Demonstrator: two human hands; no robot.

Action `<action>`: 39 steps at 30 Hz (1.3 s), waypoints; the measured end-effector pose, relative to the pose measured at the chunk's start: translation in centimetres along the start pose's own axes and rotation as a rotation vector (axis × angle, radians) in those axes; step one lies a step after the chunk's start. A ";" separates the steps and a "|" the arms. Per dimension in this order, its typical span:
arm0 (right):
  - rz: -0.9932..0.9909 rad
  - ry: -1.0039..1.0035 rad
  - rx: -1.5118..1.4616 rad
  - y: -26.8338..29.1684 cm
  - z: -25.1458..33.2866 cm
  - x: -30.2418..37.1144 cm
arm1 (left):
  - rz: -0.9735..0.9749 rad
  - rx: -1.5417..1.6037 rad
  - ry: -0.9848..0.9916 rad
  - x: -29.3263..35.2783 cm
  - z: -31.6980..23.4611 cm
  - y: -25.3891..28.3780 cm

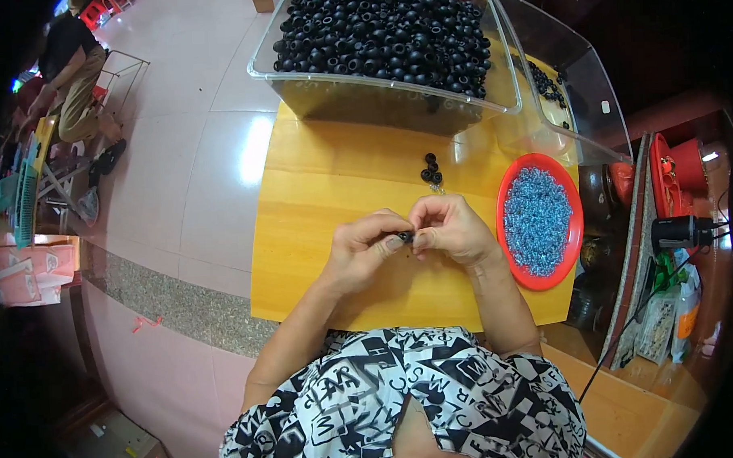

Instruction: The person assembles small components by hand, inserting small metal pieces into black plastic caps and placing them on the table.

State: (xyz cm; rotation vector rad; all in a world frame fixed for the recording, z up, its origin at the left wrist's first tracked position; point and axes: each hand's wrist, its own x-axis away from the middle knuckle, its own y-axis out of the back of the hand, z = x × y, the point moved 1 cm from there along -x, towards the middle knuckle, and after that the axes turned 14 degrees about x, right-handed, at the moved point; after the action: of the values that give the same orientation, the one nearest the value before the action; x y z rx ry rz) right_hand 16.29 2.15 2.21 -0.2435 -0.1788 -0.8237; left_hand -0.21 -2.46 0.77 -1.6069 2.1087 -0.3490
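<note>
Over the middle of the yellow table (324, 158), my left hand (357, 249) pinches a small black hollow round part (405, 236) between thumb and fingers. Close against it, the fingertips of my right hand (457, 232) are pressed together at the part's right side. Whatever they hold is too small to make out. Just beyond my hands lie several loose black round parts (431, 170), with a few tiny clear pieces (436, 189) beside them. To the right, a red oval plate (578, 230) holds a heap of small bluish clear pieces (537, 219).
A clear plastic bin (361, 82) heaped with black round parts stands at the table's far side. Right of it is another clear bin (595, 84) with a few black parts. A shelf holds a black device (681, 232) with a cable. Another person (74, 70) sits far left.
</note>
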 end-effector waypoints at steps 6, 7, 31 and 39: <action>0.024 0.020 -0.092 -0.1 -0.1 0.5 | -0.003 -0.223 -0.103 -0.2 -0.2 -0.2; 0.054 0.007 -0.097 -0.2 -0.1 0.5 | -0.002 -0.223 -0.103 -0.1 -0.2 -0.1; -0.052 0.012 0.145 -2.2 1.2 1.1 | 0.005 0.004 -0.079 0.2 -0.3 -0.1; -0.165 0.103 0.417 -1.8 1.6 1.5 | -0.032 -0.360 -0.211 0.1 -0.9 -0.5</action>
State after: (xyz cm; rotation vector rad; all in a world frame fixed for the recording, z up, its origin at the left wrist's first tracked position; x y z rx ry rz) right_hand 15.81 0.35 4.35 0.2082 -0.2716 -0.9398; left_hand -0.25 -2.76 1.77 -1.7843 2.0666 0.1966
